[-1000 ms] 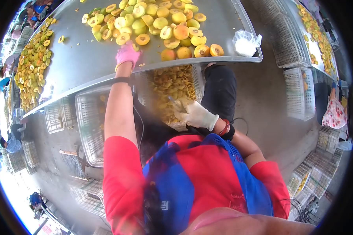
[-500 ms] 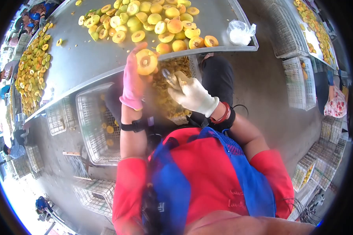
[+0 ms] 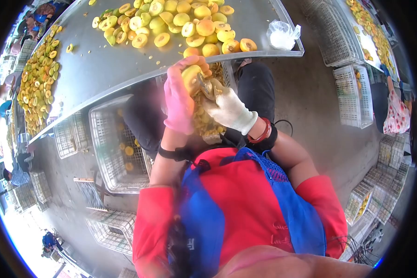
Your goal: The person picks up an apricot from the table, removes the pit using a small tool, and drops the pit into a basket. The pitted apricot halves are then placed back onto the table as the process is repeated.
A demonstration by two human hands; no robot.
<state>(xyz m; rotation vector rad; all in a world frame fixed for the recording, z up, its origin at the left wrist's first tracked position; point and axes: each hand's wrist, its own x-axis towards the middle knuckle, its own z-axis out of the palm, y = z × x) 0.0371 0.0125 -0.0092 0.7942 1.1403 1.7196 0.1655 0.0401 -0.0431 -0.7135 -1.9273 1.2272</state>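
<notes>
My left hand (image 3: 180,104), in a pink glove, is wrapped round a yellow peach half (image 3: 191,78). My right hand (image 3: 230,107), in a whitish glove, grips a small metal hand tool (image 3: 207,88) with a rounded tip. The tool's tip meets the cut side of the half; how deep it goes is hidden by fingers and blur. Both hands are just off the front edge of the metal table (image 3: 125,62). Beyond them, many halved peaches (image 3: 171,21) lie heaped on the tabletop, some with the pit showing.
Below the hands, a crate holds yellow-brown pieces (image 3: 206,120). Another white crate (image 3: 109,157) with a few halves stands to the left. A knotted plastic bag (image 3: 282,36) lies on the table's right corner. Other people and stacked crates (image 3: 352,95) surround the area.
My left hand has moved right and turned the peach half toward my right hand. The tool, apart from the half before, now meets it.
</notes>
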